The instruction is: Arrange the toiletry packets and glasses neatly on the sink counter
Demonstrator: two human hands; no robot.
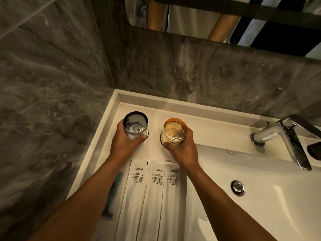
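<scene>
My left hand [124, 142] grips a clear grey glass [135, 125] near the back left of the white sink counter [205, 126]. My right hand [182, 146] grips an amber glass [174, 132] just to its right. Both glasses stand upright over small round coasters whose scalloped edges peek out beneath them. Three long white toiletry packets [152, 193] with printed text lie side by side in front of the glasses, between my forearms. A greenish packet [112, 193] lies partly hidden under my left forearm.
A chrome faucet [281, 136] stands at the right behind the white basin [269, 206] with its drain plug [237, 187]. Grey marble walls [52, 101] close in the left and back. A mirror [225, 18] hangs above. A dark object [314, 150] sits at the right edge.
</scene>
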